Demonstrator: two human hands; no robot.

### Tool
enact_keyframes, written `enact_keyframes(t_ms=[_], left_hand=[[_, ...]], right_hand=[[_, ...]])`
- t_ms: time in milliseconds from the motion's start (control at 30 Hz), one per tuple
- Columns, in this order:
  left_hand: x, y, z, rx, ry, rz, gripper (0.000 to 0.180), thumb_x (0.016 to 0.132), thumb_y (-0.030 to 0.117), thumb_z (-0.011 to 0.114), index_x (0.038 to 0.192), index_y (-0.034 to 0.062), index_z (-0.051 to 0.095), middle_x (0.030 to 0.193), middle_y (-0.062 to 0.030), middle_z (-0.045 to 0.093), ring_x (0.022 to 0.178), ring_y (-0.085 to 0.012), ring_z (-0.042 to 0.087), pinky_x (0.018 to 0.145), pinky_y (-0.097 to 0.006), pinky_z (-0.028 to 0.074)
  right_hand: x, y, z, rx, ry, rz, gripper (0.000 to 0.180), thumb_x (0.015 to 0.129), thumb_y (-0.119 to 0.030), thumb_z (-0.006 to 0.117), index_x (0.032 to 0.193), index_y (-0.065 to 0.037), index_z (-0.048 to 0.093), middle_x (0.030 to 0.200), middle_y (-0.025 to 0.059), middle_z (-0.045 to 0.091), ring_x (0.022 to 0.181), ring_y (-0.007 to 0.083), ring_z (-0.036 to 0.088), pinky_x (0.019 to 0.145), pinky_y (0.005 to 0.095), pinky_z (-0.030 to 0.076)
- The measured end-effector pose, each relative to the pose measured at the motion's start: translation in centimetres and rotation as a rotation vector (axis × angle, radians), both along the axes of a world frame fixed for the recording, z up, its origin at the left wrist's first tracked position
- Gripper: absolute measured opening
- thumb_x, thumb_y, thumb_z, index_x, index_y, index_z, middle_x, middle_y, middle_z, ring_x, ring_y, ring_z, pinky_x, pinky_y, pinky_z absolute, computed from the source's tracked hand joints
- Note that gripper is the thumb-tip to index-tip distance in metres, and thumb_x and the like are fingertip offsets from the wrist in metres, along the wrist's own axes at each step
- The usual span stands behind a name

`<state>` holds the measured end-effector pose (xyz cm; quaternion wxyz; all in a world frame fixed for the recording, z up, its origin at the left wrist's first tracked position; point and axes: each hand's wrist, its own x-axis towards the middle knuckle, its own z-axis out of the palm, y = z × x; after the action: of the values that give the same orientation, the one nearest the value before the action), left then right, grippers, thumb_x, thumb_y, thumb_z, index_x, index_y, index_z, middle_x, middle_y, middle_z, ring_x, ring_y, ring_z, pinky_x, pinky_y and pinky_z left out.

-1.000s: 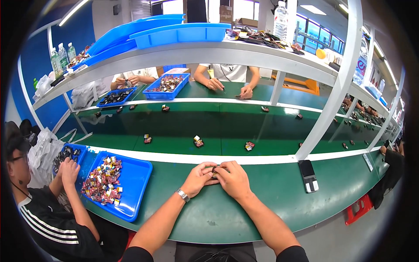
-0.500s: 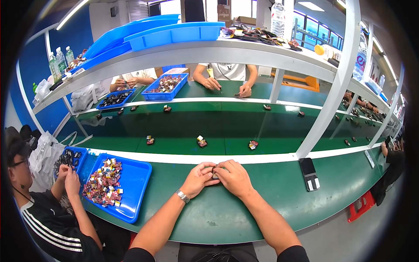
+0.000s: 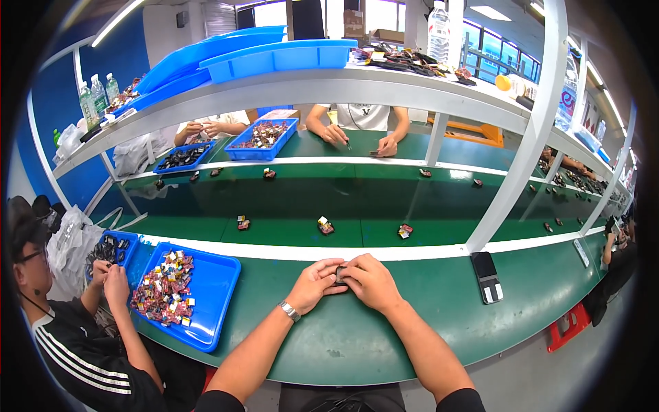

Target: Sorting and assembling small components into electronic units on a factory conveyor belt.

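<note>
My left hand point(image 3: 318, 283) and my right hand point(image 3: 368, 281) meet over the green table point(image 3: 412, 323), fingertips pinched together on a small dark part point(image 3: 340, 275) held between them. Most of the part is hidden by my fingers. A metal watch point(image 3: 290, 311) sits on my left wrist. To my left lies a blue tray point(image 3: 213, 309) holding several small colourful parts point(image 3: 163, 288).
Small assembled parts point(image 3: 325, 225) lie on the green conveyor belt beyond a white strip. A black phone point(image 3: 487, 275) rests at my right. A person in black sits at my left; others work across the belt by blue trays point(image 3: 264, 135). A white post point(image 3: 522, 151) rises right.
My hands stay together on the small part with only slight finger shifts. The parts on the belt have drifted a little to the right.
</note>
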<state>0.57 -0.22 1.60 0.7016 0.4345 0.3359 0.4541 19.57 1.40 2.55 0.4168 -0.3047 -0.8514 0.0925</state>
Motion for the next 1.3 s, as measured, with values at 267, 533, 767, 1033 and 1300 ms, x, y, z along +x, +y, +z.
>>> enact_keyframes(t_ms=[267, 533, 767, 1033, 1300], left_hand=[[-0.3, 0.1, -0.2, 0.042, 0.010, -0.013, 0.036, 0.095, -0.002, 0.048, 0.132, 0.0011, 0.047, 0.135, -0.0130, 0.053, 0.115, -0.0194, 0.059, 0.097, -0.036, 0.053], [-0.3, 0.1, -0.5, 0.056, 0.012, -0.058, 0.040, 0.093, -0.004, 0.051, 0.132, 0.0009, 0.044, 0.128, -0.0128, 0.057, 0.115, -0.0193, 0.059, 0.098, -0.036, 0.053], [-0.2, 0.3, -0.4, 0.024, 0.018, -0.073, 0.033, 0.096, -0.001, 0.050, 0.128, 0.0010, 0.046, 0.127, -0.0132, 0.057, 0.113, -0.0197, 0.061, 0.097, -0.036, 0.054], [0.1, 0.0, -0.2, 0.041, 0.002, -0.017, 0.027, 0.096, 0.002, 0.052, 0.123, 0.0012, 0.047, 0.122, -0.0132, 0.059, 0.112, -0.0207, 0.061, 0.096, -0.039, 0.054], [-0.2, 0.3, -0.7, 0.040, -0.041, -0.030, 0.027, 0.097, 0.002, 0.049, 0.124, 0.0015, 0.047, 0.122, -0.0136, 0.059, 0.111, -0.0227, 0.061, 0.098, -0.042, 0.053]], right_hand=[[0.0, -0.3, 0.5, -0.138, 0.044, -0.024, 0.010, 0.076, -0.008, 0.073, 0.086, -0.009, 0.070, 0.114, 0.0044, 0.060, 0.112, 0.0265, 0.053, 0.093, 0.0373, 0.047], [0.0, -0.1, 0.3, -0.095, 0.022, -0.031, 0.009, 0.079, -0.010, 0.071, 0.086, -0.006, 0.068, 0.120, 0.0048, 0.060, 0.115, 0.0275, 0.052, 0.097, 0.0388, 0.045], [0.7, -0.1, 0.7, -0.122, -0.035, 0.065, 0.010, 0.080, -0.010, 0.072, 0.089, -0.008, 0.069, 0.125, 0.0055, 0.057, 0.122, 0.0284, 0.048, 0.101, 0.0404, 0.042], [0.3, -0.6, 0.1, -0.103, -0.003, -0.018, 0.015, 0.075, -0.008, 0.076, 0.088, -0.008, 0.071, 0.124, 0.0060, 0.059, 0.120, 0.0281, 0.050, 0.099, 0.0396, 0.045], [-0.7, -0.9, -0.7, -0.174, 0.138, -0.057, 0.011, 0.078, -0.008, 0.072, 0.088, -0.005, 0.072, 0.120, 0.0060, 0.062, 0.118, 0.0277, 0.051, 0.097, 0.0378, 0.046]])
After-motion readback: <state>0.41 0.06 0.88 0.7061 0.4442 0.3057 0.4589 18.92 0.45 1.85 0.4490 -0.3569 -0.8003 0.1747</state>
